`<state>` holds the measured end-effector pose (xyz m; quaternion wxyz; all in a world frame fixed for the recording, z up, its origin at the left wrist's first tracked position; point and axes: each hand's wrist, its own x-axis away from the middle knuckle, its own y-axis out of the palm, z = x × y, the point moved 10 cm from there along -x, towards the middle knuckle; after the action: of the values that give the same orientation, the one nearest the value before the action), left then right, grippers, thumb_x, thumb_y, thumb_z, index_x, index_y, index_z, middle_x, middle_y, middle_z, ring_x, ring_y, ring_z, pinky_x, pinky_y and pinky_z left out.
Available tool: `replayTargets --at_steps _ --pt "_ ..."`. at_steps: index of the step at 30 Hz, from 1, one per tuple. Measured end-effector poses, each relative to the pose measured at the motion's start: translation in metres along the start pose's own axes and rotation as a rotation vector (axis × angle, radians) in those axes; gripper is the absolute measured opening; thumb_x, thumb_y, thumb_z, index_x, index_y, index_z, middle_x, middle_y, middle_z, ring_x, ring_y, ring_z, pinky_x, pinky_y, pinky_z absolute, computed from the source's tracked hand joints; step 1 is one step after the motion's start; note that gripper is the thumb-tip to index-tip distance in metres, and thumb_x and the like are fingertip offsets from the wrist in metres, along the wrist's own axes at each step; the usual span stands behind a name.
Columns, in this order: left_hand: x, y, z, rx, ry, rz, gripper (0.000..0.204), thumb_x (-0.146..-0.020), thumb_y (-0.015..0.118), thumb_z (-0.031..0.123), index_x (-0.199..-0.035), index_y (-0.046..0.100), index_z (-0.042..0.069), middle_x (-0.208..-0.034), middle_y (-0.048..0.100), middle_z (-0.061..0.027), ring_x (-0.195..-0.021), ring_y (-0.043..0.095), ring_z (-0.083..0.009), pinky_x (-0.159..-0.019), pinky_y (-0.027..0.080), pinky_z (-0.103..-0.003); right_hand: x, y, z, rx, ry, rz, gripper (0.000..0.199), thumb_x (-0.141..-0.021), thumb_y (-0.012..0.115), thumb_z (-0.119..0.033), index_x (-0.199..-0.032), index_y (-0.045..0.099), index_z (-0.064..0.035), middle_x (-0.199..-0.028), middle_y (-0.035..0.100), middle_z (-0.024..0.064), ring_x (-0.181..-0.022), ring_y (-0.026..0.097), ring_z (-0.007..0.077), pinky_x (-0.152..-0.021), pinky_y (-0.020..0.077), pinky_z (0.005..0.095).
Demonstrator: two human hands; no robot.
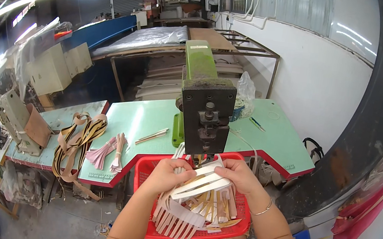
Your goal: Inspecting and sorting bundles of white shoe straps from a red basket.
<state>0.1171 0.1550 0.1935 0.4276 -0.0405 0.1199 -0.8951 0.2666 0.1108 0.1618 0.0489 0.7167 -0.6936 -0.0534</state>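
Close under the head of a green and black machine (205, 116), my left hand (170, 176) and my right hand (240, 176) hold white strips (200, 182) between them. The fingers of both are closed on the strips, pinched at the right end. A fringe of pale strip ends (176, 222) hangs down below my left hand. Beneath lies a red plastic basket (230, 228), holding many loose white and tan strips (218, 204). Part of the machine's lower end is hidden behind the strips and my hands.
On the green tabletop (153, 114) lie bundles of pink strips (101, 152) and cream strips (119, 152), thin sticks (152, 136) and a pen (257, 124). Black and tan straps (78, 140) drape over the left table. A dark column (342, 160) stands at right.
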Motion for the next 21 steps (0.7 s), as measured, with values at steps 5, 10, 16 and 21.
replayTargets --at_steps 5,10,16,21 --pt "-0.008 -0.008 -0.009 0.175 -0.066 -0.067 0.015 -0.069 0.065 0.014 -0.076 0.061 0.001 -0.063 0.056 -0.0014 -0.054 0.050 -0.0065 -0.049 0.040 -0.021 0.010 0.015 0.005 -0.171 0.021 0.040 0.018 -0.078 0.061 -0.017 -0.084 0.060 0.0003 -0.072 0.058 0.0002 -0.061 0.050 0.0046 -0.055 0.0396 0.0181" --pt "-0.009 -0.010 -0.013 0.285 -0.109 -0.059 0.015 -0.069 0.065 0.013 -0.076 0.060 0.001 -0.063 0.056 -0.0021 -0.053 0.051 -0.0076 -0.049 0.040 -0.020 0.012 0.017 0.004 -0.126 -0.008 0.054 0.017 -0.078 0.061 -0.016 -0.083 0.060 0.0007 -0.073 0.058 0.0001 -0.063 0.050 0.0045 -0.058 0.0400 0.0185" --pt "-0.010 -0.012 -0.022 0.416 -0.110 -0.084 0.013 -0.069 0.065 0.012 -0.073 0.059 0.001 -0.063 0.057 -0.0028 -0.053 0.052 -0.0082 -0.049 0.042 -0.021 0.011 0.023 0.005 -0.148 -0.020 0.057 0.016 -0.078 0.061 -0.015 -0.081 0.060 0.0003 -0.072 0.058 0.0001 -0.063 0.050 0.0042 -0.057 0.0397 0.0185" --pt "-0.005 -0.019 -0.028 0.461 -0.097 -0.075 0.012 -0.069 0.065 0.011 -0.073 0.058 0.001 -0.063 0.057 -0.0028 -0.053 0.052 -0.0083 -0.049 0.042 -0.021 0.008 0.031 0.004 -0.158 -0.036 0.057 0.016 -0.077 0.061 -0.016 -0.080 0.060 0.0000 -0.071 0.057 -0.0003 -0.062 0.049 0.0035 -0.056 0.0388 0.0180"
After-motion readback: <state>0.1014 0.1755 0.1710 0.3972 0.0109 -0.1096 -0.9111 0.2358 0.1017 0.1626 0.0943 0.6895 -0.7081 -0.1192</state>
